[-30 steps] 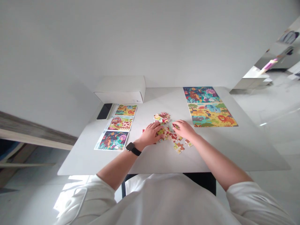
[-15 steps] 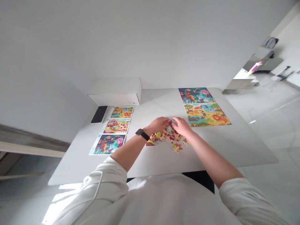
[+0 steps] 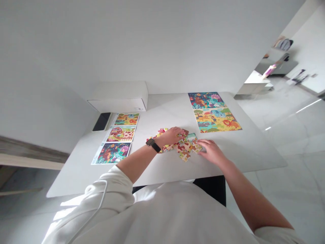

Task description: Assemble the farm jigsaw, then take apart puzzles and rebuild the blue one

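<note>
A loose pile of colourful jigsaw puzzle pieces [image 3: 183, 147] lies on the table in front of me, some overlapping. My left hand [image 3: 174, 135], with a black watch [image 3: 153, 145] on its wrist, reaches over the pile. Its fingers curl round pieces at the far side; the fingertips are partly hidden. At the pile's right edge, my right hand [image 3: 212, 150] has its fingers stretched out and the thumb apart, the tips touching the outer pieces. More pieces show behind and under my left wrist.
Two finished-looking animal pictures [image 3: 215, 119] lie at the back right. On the left are a sheet with three small pictures [image 3: 120, 134], a dark phone [image 3: 102, 121] and a white box [image 3: 116, 98] against the wall. The table's front edge is close to my body.
My right hand has moved away from the left, toward me and to the pile's right edge. Pieces are spread differently, with more visible on both sides. The view has shifted slightly.
</note>
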### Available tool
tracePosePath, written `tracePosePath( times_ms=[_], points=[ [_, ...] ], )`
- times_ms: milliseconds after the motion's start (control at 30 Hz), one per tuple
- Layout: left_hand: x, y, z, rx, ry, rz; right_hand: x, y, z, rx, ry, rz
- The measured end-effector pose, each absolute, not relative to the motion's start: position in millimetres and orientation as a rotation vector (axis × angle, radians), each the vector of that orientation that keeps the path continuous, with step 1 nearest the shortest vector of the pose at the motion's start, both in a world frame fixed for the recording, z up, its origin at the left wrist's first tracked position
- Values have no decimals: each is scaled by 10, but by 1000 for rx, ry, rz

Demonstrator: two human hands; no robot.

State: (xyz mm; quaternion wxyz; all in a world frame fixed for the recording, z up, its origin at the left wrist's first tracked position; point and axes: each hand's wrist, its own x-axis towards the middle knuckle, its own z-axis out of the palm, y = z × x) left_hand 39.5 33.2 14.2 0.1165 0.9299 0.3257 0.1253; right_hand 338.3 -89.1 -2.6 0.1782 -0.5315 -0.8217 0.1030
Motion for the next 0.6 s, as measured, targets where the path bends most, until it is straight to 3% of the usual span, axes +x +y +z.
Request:
tracePosePath(
  times_ms=[333, 600],
  points=[
    [-513, -268, 159, 2551, 1246, 552, 3331, -664, 22, -1279, -2366, 269],
    [-847, -640, 23, 2534, 1253, 555, 3086, -382, 50, -1389, -2281, 128]
  ],
)
